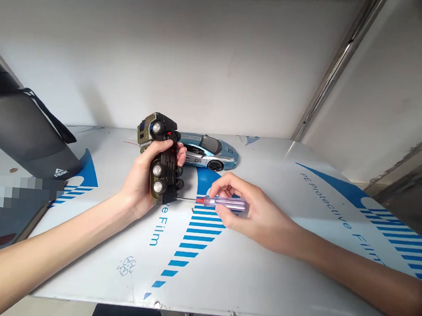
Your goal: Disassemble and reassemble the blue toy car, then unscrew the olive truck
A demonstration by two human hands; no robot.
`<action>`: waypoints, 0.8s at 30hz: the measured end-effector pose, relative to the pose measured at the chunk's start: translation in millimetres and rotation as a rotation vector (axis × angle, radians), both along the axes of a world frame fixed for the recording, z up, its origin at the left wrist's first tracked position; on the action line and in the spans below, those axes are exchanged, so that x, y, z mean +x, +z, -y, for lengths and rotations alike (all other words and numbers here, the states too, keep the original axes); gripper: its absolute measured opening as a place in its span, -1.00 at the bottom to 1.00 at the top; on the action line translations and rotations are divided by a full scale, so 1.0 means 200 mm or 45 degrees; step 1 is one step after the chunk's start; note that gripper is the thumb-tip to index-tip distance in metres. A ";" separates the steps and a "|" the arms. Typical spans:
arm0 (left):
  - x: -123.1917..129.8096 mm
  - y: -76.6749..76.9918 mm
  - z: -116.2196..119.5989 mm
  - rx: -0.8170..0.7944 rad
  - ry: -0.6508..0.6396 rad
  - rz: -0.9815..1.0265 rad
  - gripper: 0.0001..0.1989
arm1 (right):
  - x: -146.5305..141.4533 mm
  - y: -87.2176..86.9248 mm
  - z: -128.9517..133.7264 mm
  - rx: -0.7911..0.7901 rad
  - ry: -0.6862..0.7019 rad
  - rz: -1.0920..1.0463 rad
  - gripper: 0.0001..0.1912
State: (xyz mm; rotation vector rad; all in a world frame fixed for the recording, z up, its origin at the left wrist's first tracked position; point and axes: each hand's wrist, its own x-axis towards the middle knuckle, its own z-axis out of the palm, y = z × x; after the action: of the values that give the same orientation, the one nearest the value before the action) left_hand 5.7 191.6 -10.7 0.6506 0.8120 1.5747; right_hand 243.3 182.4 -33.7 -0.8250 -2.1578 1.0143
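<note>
My left hand (143, 177) is wrapped round a dark green toy truck (164, 169), tilted up on end with its black underside and silver-hubbed wheels showing. In my right hand (244, 204) is a screwdriver (227, 204) with a clear purplish handle and a red collar, pinched between thumb and fingers. Its thin shaft points left, and the tip meets or nearly meets the lower end of the truck; exact contact is too small to tell. Behind the truck a blue and silver toy car (211, 152) stands on its wheels, partly hidden by the truck.
The work surface (260, 278) bears film printed with blue stripes and letters. A large dark grey bottle or case (30, 134) with a black strap is at the left, beside a blurred-out flat object (5, 215). A white panel rises behind, with a metal post (334, 75) at right.
</note>
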 end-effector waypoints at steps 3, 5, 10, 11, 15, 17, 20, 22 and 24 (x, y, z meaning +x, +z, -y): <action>-0.01 0.00 0.00 0.001 -0.033 -0.021 -0.75 | -0.01 0.00 0.01 -0.034 -0.016 -0.023 -0.74; -0.01 0.01 0.00 0.005 -0.014 -0.018 -0.73 | -0.01 -0.01 0.01 -0.049 -0.022 -0.015 -0.75; -0.01 0.01 -0.01 0.042 0.019 0.000 -0.74 | 0.00 -0.03 0.00 0.042 -0.020 0.014 -0.71; -0.01 0.01 -0.01 0.055 0.012 -0.002 -0.75 | 0.00 -0.03 -0.01 0.067 -0.021 0.009 -0.71; -0.01 0.01 -0.01 0.093 -0.004 -0.016 -0.77 | 0.00 -0.01 -0.01 0.132 -0.046 -0.009 -0.71; -0.01 0.01 -0.01 0.097 -0.013 -0.016 -0.77 | 0.01 0.00 -0.01 0.136 -0.055 -0.011 -0.71; -0.01 0.01 -0.01 0.099 -0.026 -0.021 -0.80 | 0.00 0.01 0.00 0.145 -0.084 -0.001 -0.71; -0.01 0.01 -0.01 0.099 -0.031 -0.023 -0.81 | 0.00 0.01 -0.01 0.145 -0.111 0.011 -0.71; -0.01 0.01 -0.01 0.096 -0.027 -0.021 -0.80 | 0.00 -0.01 -0.02 0.110 -0.125 0.008 -0.74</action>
State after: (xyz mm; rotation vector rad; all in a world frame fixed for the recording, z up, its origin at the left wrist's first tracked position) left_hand 3.7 192.7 -9.3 0.7249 0.7585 1.5887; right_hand 242.8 185.6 -35.2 -0.8847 -2.1282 0.8643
